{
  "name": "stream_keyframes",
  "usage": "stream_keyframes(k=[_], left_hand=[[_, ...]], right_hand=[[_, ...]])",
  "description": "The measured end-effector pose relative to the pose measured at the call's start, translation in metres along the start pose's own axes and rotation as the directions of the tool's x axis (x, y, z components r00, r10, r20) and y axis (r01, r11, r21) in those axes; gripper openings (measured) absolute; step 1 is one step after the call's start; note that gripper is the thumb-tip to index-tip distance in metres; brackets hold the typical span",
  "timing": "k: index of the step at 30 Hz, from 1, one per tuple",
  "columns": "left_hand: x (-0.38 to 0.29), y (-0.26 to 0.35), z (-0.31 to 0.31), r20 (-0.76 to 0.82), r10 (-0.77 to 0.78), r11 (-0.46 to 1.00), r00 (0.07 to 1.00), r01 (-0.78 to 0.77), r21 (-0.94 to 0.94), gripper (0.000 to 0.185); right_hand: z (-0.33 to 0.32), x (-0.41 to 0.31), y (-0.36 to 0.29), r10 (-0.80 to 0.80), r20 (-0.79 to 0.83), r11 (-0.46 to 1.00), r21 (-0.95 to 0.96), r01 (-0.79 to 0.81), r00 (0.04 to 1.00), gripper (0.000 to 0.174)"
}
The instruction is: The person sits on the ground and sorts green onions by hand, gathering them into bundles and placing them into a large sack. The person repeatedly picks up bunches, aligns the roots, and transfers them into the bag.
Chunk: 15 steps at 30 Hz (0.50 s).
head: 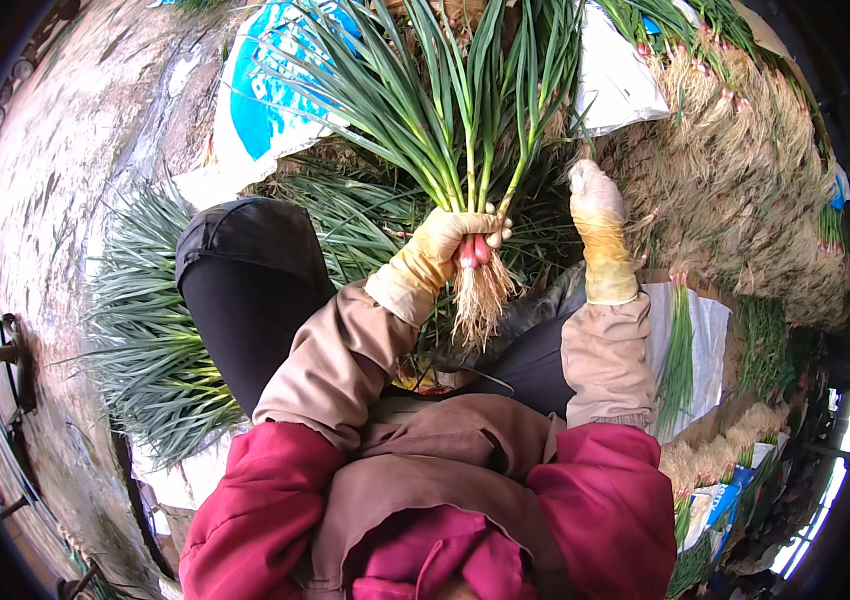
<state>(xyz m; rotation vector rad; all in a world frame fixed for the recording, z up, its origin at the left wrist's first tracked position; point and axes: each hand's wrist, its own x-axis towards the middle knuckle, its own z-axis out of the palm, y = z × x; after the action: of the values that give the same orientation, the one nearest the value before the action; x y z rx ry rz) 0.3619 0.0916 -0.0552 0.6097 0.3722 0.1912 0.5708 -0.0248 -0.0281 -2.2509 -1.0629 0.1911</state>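
Note:
My left hand (462,229), in a pale, yellow-stained glove, grips a bunch of green garlic or spring onions (436,150) just above the bulbs. Its long green leaves fan out away from me. Below the fist show reddish-pink bulbs (474,251) and a tuft of straw-coloured roots (481,296). Apart from the bunch, on its right, my right hand (596,191) is raised in a similar glove with the fingers curled together. A thin green strand shows by its fingertips; whether the hand pinches it is unclear. Under the bunch, loose green leaves (372,210) cover the ground between my legs.
A large heap of similar plants, roots outward (740,172), rises on the right. One small bunch (678,337) lies on a white sheet (710,322). Leafy plants (159,322) are stacked beside my left knee (245,232). A blue-and-white sack (245,120) lies ahead on the left.

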Motion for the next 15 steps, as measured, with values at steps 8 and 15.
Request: stream_keyframes(k=[8, 15], left_hand=[[0.001, -0.004, 0.006, 0.034, 0.047, 0.995, 0.998, -0.044, -0.094, 0.015], [-0.003, -0.003, 0.009, 0.038, 0.035, 0.998, 0.999, -0.033, -0.053, 0.013]], right_hand=[[0.028, -0.024, -0.043, -0.065, 0.423, 0.496, 0.8, -0.338, 0.904, 0.031], [0.002, 0.0, -0.003, -0.018, 0.08, 0.819, 0.573, -0.031, 0.997, 0.006]])
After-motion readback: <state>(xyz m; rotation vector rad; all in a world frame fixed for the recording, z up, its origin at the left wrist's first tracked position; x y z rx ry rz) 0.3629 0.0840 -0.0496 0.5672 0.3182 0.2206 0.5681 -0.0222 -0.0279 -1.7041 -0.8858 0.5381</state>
